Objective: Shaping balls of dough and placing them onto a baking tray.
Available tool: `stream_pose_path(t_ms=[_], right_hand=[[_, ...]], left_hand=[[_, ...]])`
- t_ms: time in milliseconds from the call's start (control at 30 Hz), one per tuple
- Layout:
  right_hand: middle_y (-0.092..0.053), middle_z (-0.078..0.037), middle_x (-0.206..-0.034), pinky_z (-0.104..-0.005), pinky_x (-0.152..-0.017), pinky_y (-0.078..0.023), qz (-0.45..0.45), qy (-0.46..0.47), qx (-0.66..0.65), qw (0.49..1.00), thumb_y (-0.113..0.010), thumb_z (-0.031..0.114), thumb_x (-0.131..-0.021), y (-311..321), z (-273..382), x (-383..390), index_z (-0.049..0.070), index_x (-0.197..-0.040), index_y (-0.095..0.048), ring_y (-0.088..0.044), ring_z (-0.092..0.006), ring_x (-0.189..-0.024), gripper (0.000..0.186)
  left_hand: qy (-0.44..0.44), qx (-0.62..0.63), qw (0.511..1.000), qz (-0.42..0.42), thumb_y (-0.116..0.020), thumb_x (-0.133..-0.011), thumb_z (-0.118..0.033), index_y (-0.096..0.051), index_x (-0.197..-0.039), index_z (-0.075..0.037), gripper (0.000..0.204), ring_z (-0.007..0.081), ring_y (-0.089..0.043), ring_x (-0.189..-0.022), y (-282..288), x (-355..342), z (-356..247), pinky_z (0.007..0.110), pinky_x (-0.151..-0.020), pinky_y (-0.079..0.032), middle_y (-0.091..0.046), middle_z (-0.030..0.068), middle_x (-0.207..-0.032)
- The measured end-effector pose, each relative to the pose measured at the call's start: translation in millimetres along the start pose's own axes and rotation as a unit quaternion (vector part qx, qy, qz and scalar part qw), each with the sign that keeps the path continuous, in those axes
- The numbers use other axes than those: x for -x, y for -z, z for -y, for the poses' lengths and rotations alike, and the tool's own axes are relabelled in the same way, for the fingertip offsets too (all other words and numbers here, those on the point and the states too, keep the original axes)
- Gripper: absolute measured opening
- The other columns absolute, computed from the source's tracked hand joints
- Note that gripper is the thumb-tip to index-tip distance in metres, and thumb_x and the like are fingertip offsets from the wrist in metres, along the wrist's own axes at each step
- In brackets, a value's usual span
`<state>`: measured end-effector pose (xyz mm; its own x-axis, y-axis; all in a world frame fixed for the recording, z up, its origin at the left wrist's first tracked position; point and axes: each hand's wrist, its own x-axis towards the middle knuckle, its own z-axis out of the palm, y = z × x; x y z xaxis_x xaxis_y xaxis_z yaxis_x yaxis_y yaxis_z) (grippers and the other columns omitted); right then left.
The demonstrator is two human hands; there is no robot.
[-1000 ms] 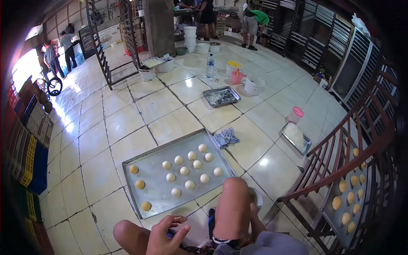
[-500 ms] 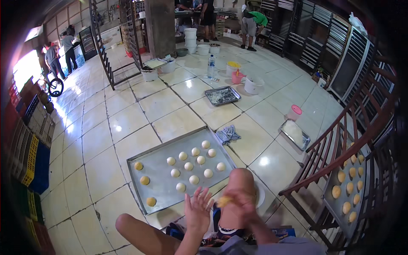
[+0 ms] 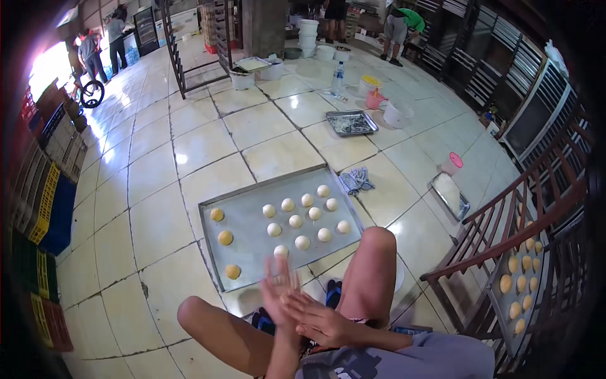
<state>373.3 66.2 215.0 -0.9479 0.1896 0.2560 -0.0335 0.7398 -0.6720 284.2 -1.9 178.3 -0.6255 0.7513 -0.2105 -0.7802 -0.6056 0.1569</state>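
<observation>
My left hand (image 3: 282, 294) has its fingers stretched upward and blurred, its palm under my right hand (image 3: 315, 316), whose fingers lie pressed together across it; whatever may lie between the palms is hidden. Just beyond them is a large metal tray (image 3: 233, 189) on the floor, holding several white dough balls (image 3: 295, 221) and three yellow balls (image 3: 225, 237) along its left side. My bent knees flank my hands, and a white container (image 3: 399, 273) shows partly behind the right one. A checked cloth (image 3: 356, 180) lies by the tray's upper right corner.
At right, a metal rack (image 3: 435, 275) holds a tray of yellow balls (image 3: 505, 284). Farther out are a flour tray (image 3: 449, 192), a dark tray (image 3: 351, 122), buckets (image 3: 398, 114) and another rack (image 3: 181, 79). Stacked crates (image 3: 57, 208) line the left. Several people (image 3: 404, 31) are in the background.
My right hand rose into view with something yellow, then moved left onto my left hand's palm; the yellow thing is now hidden. The view has shifted, and the tray appears higher.
</observation>
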Motion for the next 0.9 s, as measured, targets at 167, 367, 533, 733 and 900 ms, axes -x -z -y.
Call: stream_pose_path(t_ms=[167, 367, 533, 733, 900], right_hand=[[-0.041, -0.017, -0.149, -0.0425, -0.115, -0.025, -0.005, 0.027, -0.092, 0.995, -0.054, 0.013, -0.092, -6, 15, -3, -0.003, -0.141, -0.042, -0.035, -0.032, -0.14, 0.053], [-0.042, -0.021, -0.146, -0.0435, -0.116, -0.024, 0.01, 0.0, -0.07, 0.998, -0.056, 0.009, -0.09, 4, 28, 15, -0.006, -0.136, -0.047, -0.037, -0.0344, -0.138, 0.05], [-0.048, -0.019, -0.141, -0.0415, -0.112, -0.032, -0.019, -0.035, -0.03, 0.999, -0.059, 0.011, -0.09, -2, 14, 17, -0.006, -0.134, -0.049, -0.047, -0.0323, -0.131, 0.048], [-0.056, -0.014, -0.133, -0.0345, -0.103, -0.044, -0.18, -0.405, -0.459, 0.77, -0.059, 0.013, -0.094, -11, 1, 12, -0.004, -0.13, -0.051, -0.058, -0.025, -0.116, 0.041], [-0.062, -0.014, -0.121, -0.0295, -0.092, -0.049, -0.269, -0.434, -0.731, 0.453, -0.056, 0.015, -0.098, -8, -25, 25, -0.001, -0.127, -0.054, -0.06, -0.0196, -0.11, 0.034]], left_hand=[[0.028, 0.113, 0.992, 0.052, -0.026, -0.103, -0.047, -0.022, -0.153, -0.018, 0.058, 0.0291, -0.038, -0.136, 37, -10, 4, 0.045, -0.111, -0.032, -0.035, 0.0126, -0.152], [-0.051, -0.029, 0.998, -0.002, -0.025, -0.103, -0.049, -0.019, -0.154, -0.023, 0.058, 0.0205, -0.026, -0.143, -22, -3, -15, 0.036, -0.116, -0.022, -0.026, 0.0107, -0.157], [-0.071, -0.026, 0.996, -0.04, -0.024, -0.102, -0.053, -0.02, -0.154, -0.023, 0.06, 0.0182, -0.02, -0.145, -15, 9, -14, 0.034, -0.116, -0.015, -0.024, 0.0102, -0.158], [-0.021, -0.052, 0.993, -0.107, -0.021, -0.099, -0.058, -0.028, -0.152, -0.019, 0.066, 0.0155, -0.03, -0.135, -20, 10, -5, 0.035, -0.112, -0.018, -0.036, 0.008, -0.15], [0.099, -0.489, 0.854, -0.149, -0.049, -0.095, -0.046, -0.052, -0.133, -0.005, 0.056, 0.0212, -0.057, -0.109, 53, -89, -41, 0.033, -0.097, -0.041, -0.063, 0.0116, -0.121]])
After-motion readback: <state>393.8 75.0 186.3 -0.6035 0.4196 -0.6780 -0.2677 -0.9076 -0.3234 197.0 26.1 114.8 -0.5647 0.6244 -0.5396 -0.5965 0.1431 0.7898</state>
